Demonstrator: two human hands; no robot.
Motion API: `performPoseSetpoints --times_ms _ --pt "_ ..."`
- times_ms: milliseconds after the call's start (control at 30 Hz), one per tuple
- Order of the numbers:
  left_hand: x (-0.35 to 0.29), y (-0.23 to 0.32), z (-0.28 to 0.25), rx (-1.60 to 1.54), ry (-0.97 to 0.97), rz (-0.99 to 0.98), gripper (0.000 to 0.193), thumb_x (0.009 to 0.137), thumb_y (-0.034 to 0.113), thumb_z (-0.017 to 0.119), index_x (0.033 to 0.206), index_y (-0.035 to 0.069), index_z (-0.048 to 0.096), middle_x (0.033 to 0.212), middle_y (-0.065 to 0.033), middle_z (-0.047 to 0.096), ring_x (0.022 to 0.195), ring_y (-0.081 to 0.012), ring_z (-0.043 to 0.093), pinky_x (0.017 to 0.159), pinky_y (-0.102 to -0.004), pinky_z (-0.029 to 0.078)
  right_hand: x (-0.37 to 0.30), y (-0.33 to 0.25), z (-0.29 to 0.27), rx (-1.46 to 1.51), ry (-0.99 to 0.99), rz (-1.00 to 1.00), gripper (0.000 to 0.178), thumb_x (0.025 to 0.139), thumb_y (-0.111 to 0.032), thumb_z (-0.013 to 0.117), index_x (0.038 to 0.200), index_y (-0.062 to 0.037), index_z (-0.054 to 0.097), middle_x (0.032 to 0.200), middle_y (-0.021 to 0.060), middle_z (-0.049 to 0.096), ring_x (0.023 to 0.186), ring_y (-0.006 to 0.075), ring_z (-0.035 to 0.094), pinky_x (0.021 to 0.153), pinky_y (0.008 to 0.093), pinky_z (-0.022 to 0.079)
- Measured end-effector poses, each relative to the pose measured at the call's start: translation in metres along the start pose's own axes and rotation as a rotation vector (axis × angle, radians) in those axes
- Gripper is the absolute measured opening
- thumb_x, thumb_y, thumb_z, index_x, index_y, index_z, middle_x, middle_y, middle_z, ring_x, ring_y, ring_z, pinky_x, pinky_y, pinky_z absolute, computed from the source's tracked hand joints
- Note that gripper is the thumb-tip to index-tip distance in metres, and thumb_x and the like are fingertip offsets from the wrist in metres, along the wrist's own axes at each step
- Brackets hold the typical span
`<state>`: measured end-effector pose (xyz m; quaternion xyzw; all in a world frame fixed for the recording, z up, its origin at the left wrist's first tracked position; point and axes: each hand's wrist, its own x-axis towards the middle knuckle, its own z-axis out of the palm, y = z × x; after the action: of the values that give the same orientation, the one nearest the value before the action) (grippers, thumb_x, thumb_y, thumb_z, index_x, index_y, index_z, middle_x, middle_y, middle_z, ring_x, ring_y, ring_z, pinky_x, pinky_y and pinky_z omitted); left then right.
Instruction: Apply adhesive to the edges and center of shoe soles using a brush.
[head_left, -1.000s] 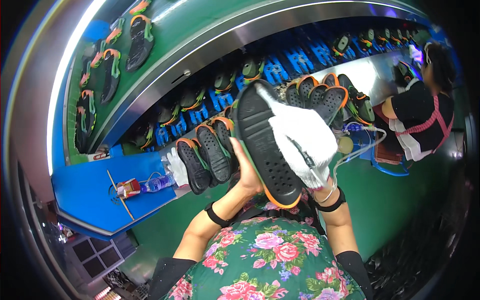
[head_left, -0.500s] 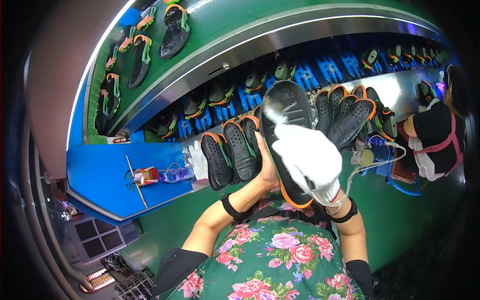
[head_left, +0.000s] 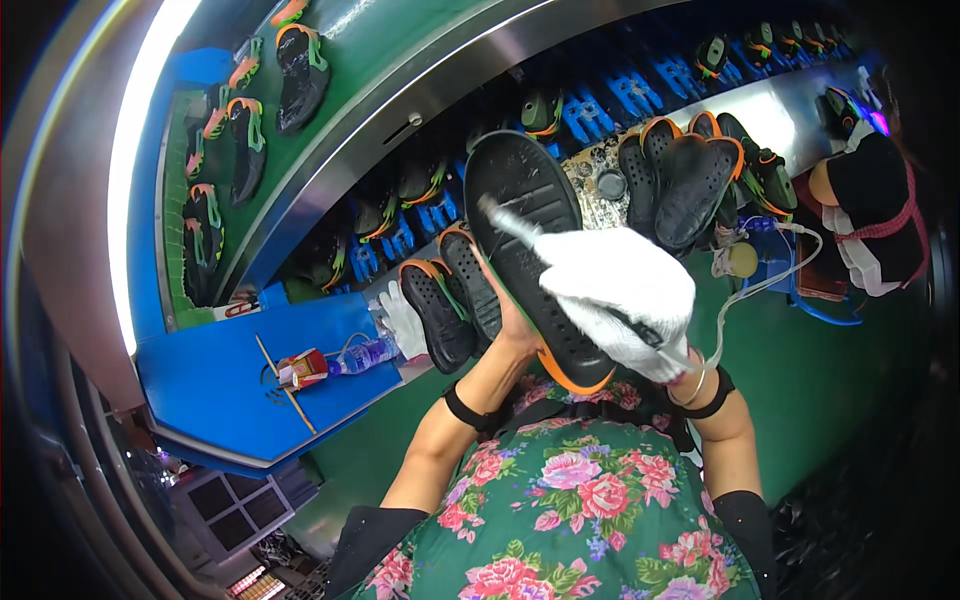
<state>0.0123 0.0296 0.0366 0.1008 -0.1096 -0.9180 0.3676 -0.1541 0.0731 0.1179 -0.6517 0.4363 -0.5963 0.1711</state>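
A bare left hand point(head_left: 514, 322) grips a black, orange-edged shoe sole point(head_left: 526, 268). The white-gloved right hand point(head_left: 622, 292) grips a slim brush point(head_left: 513, 222) over it.

A bare left hand point(head_left: 514, 322) is supporting a black, orange-rimmed shoe point(head_left: 512, 268). A white-gloved right hand point(head_left: 622, 290) is holding a brush point(head_left: 514, 226) over it. Similar shoes point(head_left: 437, 322) are lying behind.
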Motion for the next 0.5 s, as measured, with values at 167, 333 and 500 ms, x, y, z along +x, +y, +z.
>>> performPoseSetpoints --times_ms 167,333,500 --pt "-0.022 0.007 -0.072 1.379 0.166 -0.026 0.056 0.104 0.044 0.046 0.142 0.003 0.046 0.128 -0.0127 0.061 0.118 -0.0243 0.060 0.101 -0.0392 0.051 -0.018 -0.005 0.025 -0.042 -0.148 -0.060 0.031 0.084 0.000 0.069 0.114 -0.0046 0.074 0.120 0.0144 0.071 0.108 0.0299 0.070 0.092 0.0408 0.054" --pt "-0.008 0.019 -0.047 -0.053 0.082 -0.033 0.101 0.087 0.089 0.023 0.153 0.016 0.040 0.141 -0.0119 0.057 0.124 -0.0298 0.059 0.109 -0.0480 0.046 -0.009 0.009 0.002 0.038 -0.046 -0.022 0.029 0.078 0.002 0.074 0.107 -0.0048 0.076 0.113 0.0159 0.074 0.097 0.0292 0.073 0.083 0.0378 0.057" --pt "-0.002 0.027 -0.029 0.255 0.227 -0.090 0.100 0.087 0.089 0.026 0.151 0.014 0.040 0.142 -0.0104 0.055 0.123 -0.0307 0.059 0.108 -0.0481 0.047 -0.024 0.014 0.025 -0.019 -0.112 -0.069 0.029 0.081 -0.002 0.073 0.109 -0.0046 0.076 0.113 0.0154 0.074 0.099 0.0307 0.072 0.085 0.0379 0.057"
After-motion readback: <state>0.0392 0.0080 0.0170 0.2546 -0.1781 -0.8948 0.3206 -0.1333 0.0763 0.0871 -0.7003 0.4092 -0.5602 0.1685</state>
